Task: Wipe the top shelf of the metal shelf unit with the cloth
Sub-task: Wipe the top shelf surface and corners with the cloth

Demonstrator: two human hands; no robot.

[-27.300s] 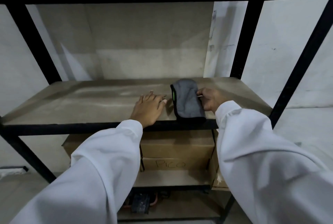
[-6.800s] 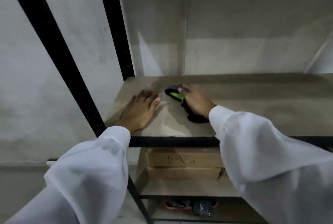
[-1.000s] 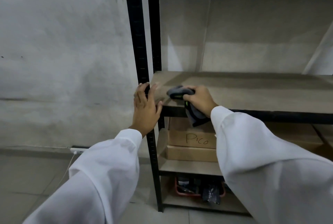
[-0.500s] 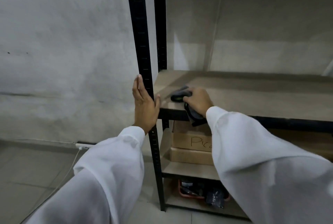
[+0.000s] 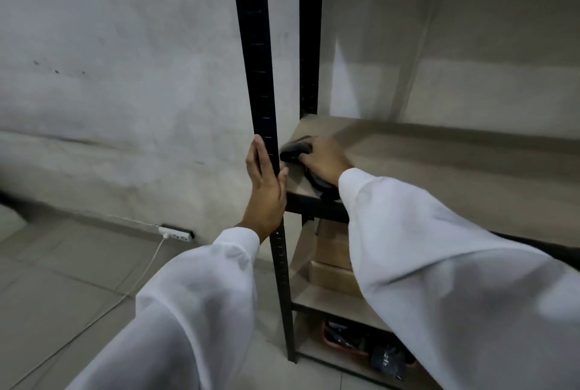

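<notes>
- Our right hand (image 5: 323, 159) is curled down over the dark cloth (image 5: 295, 149), pressing it on the shelf (image 5: 439, 163) at the near left corner.
- One end of the cloth hangs over the front edge.
- Our left hand (image 5: 265, 189) is wrapped partway around the black front post (image 5: 254, 44), thumb on its other side.

Sleeves: both arms wear long white sleeves of a smooth, slightly sheer fabric, loose and baggy, with soft folds and creases.
Left sleeve (image 5: 194, 305): ends in a gathered cuff at the wrist.
Right sleeve (image 5: 439, 270): wider in view, its cuff rounded at the wrist.
Left hand (image 5: 265, 185): bare, no glove.
Right hand (image 5: 324, 159): bare, blurred.
</notes>
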